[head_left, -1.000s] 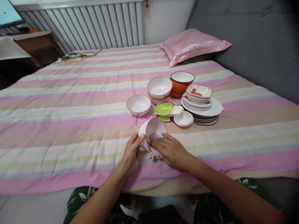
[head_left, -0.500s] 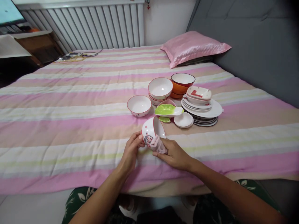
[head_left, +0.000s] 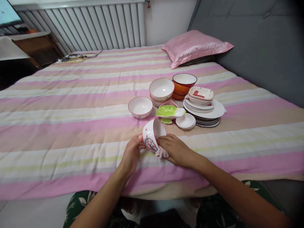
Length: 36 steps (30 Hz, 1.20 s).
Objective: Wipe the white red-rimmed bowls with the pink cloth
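Left hand: fingers clamped on the base of a white bowl, red rim, blossom print on the side. Bowl tipped sideways, mouth toward the right hand, over the near part of a striped bed (can't tell if touching). Right fingers together, reaching over the rim into the bowl, on a pink cloth bunched at the lower rim; fingertips hidden. Just beyond: a lone red-rimmed bowl, a stack of similar bowls, a green-and-white dish, small white dishes. Orange bowls behind those; plate stack to the right, rectangular dishes on top. Pink pillow farther back, near grey headboard; white radiator beyond the bed's far edge; cables near its far left corner.
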Available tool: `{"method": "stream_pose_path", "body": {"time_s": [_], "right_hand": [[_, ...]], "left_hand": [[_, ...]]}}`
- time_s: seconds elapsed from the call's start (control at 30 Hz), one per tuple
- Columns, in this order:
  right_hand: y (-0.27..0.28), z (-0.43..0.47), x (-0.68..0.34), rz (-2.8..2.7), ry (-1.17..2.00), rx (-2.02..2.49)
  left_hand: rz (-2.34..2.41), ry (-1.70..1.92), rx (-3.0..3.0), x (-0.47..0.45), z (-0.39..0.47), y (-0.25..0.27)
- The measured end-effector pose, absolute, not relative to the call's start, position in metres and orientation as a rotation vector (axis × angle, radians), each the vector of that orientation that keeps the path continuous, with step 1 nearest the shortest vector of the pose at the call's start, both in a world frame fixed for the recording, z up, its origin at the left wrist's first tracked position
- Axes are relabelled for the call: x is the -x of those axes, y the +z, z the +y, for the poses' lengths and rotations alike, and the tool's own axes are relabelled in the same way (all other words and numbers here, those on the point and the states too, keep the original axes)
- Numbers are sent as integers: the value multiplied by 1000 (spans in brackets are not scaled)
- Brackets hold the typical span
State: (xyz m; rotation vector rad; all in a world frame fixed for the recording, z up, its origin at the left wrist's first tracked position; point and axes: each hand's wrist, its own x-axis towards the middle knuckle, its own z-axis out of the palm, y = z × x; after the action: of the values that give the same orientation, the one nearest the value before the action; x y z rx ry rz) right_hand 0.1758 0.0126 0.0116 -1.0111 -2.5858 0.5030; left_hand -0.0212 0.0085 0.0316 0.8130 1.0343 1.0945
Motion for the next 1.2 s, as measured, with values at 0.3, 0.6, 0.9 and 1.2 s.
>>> {"method": "stream_pose_path", "body": {"time_s": [0.3,0.6,0.9,1.2], "right_hand": [[15,3,-165,-2160,664,996],[15,6,-171,-2405,712,977],[6,11,-175,-2472,584,967],[14,-7,-154,-2093,850,1071]], "left_hand": [[1026,1131,-691,22,9,32],[1066,1131,-642,23,11,29],[1060,1124,-653,23,12,31],[1045,1147,-681,20,10,32]]}}
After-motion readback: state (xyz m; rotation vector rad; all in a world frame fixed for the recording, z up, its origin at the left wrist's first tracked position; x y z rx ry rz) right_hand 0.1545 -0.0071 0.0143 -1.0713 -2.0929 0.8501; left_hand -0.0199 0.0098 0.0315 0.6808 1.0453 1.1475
